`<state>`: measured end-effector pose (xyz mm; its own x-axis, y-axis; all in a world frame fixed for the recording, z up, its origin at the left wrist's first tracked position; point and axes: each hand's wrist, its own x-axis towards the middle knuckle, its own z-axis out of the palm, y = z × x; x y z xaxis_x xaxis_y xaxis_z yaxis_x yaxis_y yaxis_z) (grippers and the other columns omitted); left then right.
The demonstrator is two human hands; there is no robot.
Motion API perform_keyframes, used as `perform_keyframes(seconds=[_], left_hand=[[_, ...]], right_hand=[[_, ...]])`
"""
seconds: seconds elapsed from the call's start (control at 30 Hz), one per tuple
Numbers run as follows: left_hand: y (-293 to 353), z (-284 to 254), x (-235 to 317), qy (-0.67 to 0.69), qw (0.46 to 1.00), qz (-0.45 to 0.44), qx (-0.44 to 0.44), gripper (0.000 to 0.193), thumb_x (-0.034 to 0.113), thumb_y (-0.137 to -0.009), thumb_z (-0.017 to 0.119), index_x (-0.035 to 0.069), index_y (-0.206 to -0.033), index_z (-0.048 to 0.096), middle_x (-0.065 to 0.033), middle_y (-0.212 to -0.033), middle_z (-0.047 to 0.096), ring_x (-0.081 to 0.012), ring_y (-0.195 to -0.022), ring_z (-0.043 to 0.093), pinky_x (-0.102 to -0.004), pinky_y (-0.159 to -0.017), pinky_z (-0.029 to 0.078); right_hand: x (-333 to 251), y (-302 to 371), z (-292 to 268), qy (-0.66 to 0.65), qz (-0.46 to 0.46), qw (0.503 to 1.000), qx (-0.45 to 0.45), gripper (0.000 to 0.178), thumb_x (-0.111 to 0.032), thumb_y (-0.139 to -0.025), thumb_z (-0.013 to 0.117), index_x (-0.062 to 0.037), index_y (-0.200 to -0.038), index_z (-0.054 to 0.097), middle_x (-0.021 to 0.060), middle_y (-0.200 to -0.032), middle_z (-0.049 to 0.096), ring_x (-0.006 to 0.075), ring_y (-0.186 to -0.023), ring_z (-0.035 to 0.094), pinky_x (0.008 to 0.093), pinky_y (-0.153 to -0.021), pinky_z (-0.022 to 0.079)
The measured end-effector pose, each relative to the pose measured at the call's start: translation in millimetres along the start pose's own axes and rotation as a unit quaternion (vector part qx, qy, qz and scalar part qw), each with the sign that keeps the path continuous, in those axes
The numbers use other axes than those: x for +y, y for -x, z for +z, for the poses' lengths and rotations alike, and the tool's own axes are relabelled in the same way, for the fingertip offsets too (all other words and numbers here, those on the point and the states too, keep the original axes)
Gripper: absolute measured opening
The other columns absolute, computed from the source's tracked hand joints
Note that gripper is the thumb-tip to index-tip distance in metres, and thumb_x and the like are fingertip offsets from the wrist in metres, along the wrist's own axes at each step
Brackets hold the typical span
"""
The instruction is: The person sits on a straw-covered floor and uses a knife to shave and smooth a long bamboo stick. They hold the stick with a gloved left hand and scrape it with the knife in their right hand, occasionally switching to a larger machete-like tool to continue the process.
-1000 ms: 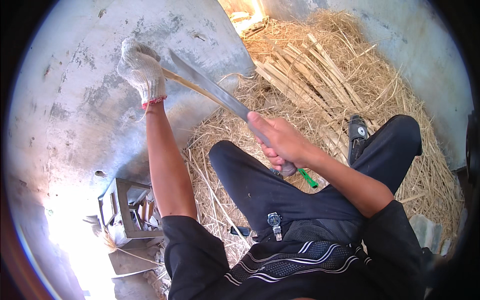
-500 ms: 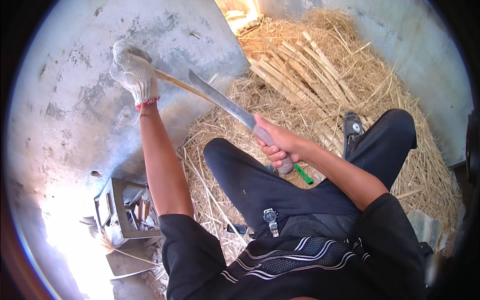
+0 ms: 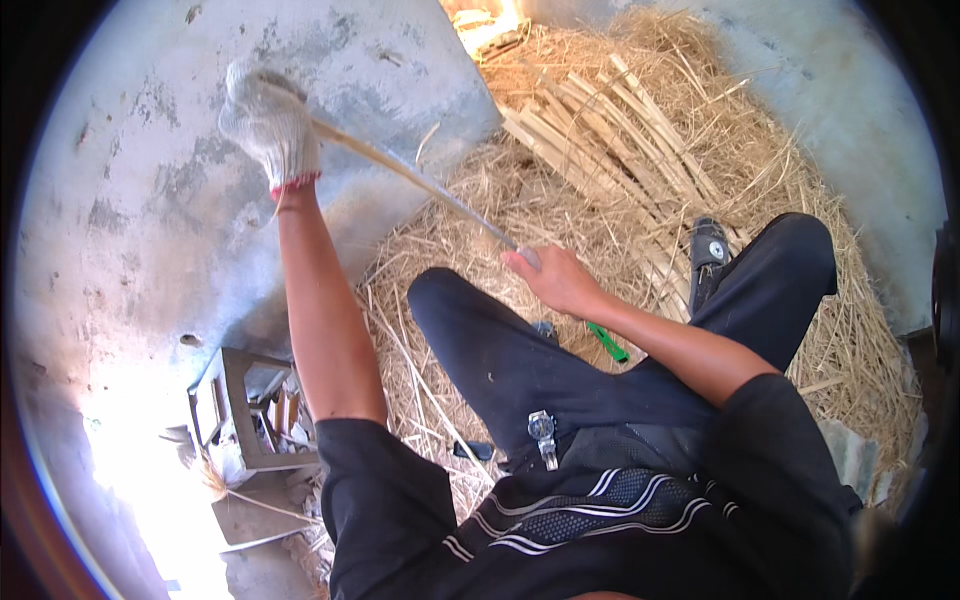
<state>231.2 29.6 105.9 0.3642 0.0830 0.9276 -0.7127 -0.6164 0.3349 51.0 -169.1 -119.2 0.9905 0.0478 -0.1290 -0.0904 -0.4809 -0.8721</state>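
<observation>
Pale strip (image 3: 360, 147), upper left to centre; knife (image 3: 495, 232) alongside, seen nearly edge-on, contact unclear. Gloved left hand (image 3: 268, 125), upper left, clamped on strip; bare right hand (image 3: 562, 280), centre, clamped on knife. I'd hold strip taut, angle knife shallow, stop strokes well short of left hand.

Blotchy pale wall (image 3: 150, 200) with a little hole (image 3: 190, 341) | grey frame (image 3: 285, 462) with scraps (image 3: 287, 413) inside, by the left edge of the straw (image 3: 560, 215) | shiny watch (image 3: 542, 428) near the top edge of dark pants (image 3: 490, 355) | bright green thing (image 3: 608, 343) by their inner edge
</observation>
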Motion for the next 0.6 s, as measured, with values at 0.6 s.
perform_keyframes(seconds=[0.6], left_hand=[[-0.8, 8.0, -4.0, 0.038, 0.998, -0.031, 0.036, 0.027, 0.012, -0.094, 0.043, 0.007, -0.067, 0.047, -0.0054, -0.061, 0.051, -0.0167, -0.052, 0.051, -0.0310, -0.048, 0.044]], right_hand=[[4.2, -11.3, 11.8, -0.031, -0.073, 0.995, 0.054, 0.068, -0.059, -0.096, 0.047, 0.0003, -0.064, 0.049, 0.0126, -0.053, 0.046, 0.0219, -0.053, 0.054, 0.0396, -0.056, 0.045]])
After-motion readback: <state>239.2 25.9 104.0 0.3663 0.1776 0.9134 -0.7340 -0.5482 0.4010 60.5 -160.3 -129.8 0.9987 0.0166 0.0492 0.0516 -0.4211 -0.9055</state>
